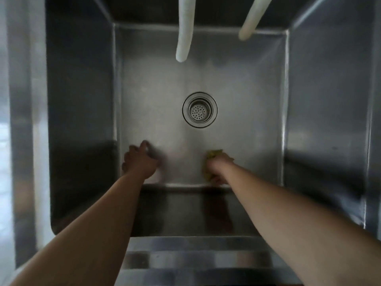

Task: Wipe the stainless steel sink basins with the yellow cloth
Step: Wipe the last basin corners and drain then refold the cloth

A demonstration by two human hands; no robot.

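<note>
I look straight down into a deep stainless steel sink basin [247, 79] with a round drain strainer [199, 110] in the middle of its floor. Both my arms reach down to the near edge of the floor. My right hand [216, 168] grips a crumpled yellow cloth [214, 154] and presses it on the floor near the front wall. My left hand [140, 159] rests on the floor at the near left corner, fingers curled, holding nothing that I can see.
Two pale flexible hoses [184, 34] [253, 19] hang down from the top into the basin. Steel walls rise steeply on all sides. The flat front rim [195, 259] lies below my arms.
</note>
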